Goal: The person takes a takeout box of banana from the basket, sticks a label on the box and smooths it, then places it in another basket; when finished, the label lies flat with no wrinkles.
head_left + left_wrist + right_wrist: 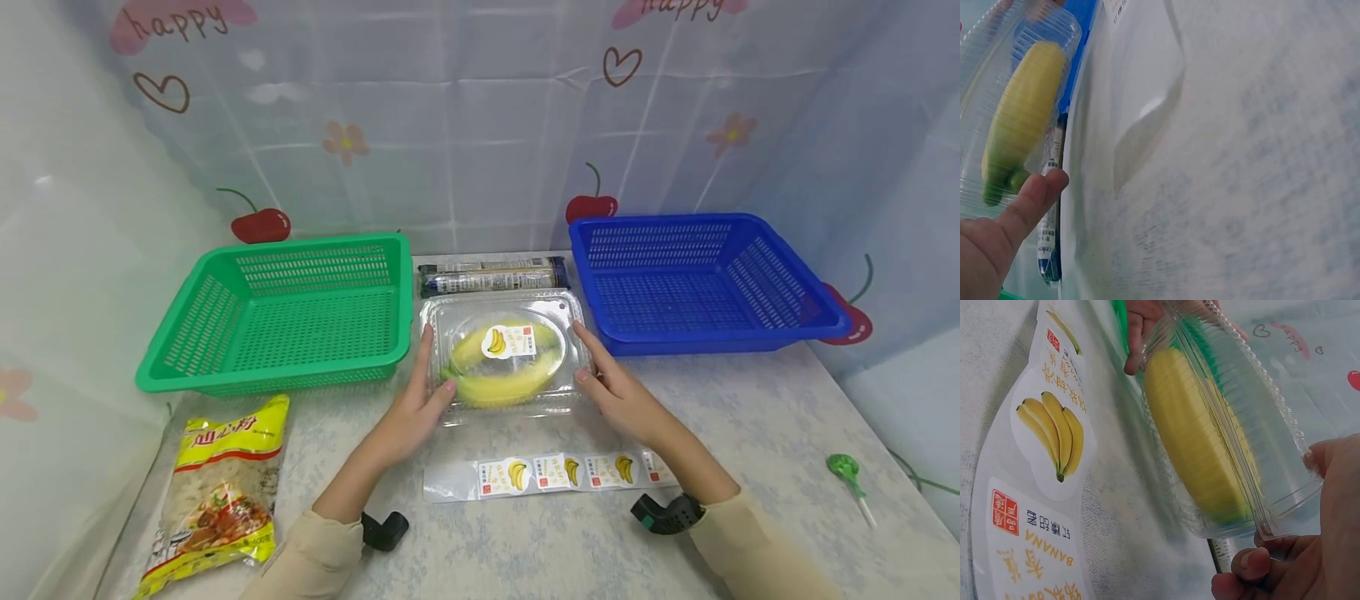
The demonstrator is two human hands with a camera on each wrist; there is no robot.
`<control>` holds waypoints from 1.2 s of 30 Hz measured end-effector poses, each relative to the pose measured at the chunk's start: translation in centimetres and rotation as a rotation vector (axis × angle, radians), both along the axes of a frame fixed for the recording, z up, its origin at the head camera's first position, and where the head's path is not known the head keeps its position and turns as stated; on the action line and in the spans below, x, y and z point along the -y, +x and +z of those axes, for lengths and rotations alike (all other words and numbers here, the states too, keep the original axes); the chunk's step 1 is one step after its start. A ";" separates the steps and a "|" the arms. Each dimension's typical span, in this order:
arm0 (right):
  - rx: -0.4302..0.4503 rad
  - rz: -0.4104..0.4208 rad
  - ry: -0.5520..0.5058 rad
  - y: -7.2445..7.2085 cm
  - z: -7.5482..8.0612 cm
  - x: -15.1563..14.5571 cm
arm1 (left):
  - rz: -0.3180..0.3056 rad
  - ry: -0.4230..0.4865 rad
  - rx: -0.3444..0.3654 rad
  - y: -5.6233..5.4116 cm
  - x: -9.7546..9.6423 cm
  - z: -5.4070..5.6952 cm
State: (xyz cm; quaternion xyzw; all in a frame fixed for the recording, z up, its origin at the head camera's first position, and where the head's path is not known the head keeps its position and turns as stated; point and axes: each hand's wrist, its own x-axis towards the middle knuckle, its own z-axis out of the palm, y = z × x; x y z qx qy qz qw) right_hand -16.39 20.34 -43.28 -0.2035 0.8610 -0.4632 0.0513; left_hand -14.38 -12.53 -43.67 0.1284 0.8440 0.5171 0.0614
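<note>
A clear plastic clamshell box [551, 387] with yellow bananas [495, 387] inside is held between both hands. On its lid sits a white banana sticker [508, 342]. My left hand [416, 408] grips the box's left side, thumb at the front corner. My right hand [618, 400] grips the opposite side; in the right wrist view its fingers [1254, 565] curl below the rim. The lid looks closed over the fruit, whose green stem end [1000, 178] shows in the left wrist view. Before the box lies a strip of banana stickers [558, 475].
A green basket [273, 371] stands at the left, a blue basket [720, 337] at the right. Behind the box are dark-ended packs [491, 277]. A yellow food bag [217, 492] lies front left, a green lollipop [845, 468] far right.
</note>
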 end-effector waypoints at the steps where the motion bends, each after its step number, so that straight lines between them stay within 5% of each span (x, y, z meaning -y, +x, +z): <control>1: -0.013 0.000 0.009 0.1 0.0 0.0 | -0.002 0.015 0.007 0.1 0.0 0.1; 7: -0.048 0.016 -0.015 0.9 0.5 -0.1 | 0.002 0.035 0.039 1.1 -0.1 0.6; 19: -0.033 0.060 -0.023 1.6 0.9 -0.2 | 0.015 0.042 -0.014 1.8 -0.3 0.9; 36: -0.103 -0.008 0.059 2.3 1.9 -0.1 | 0.046 0.090 0.030 2.1 0.0 1.2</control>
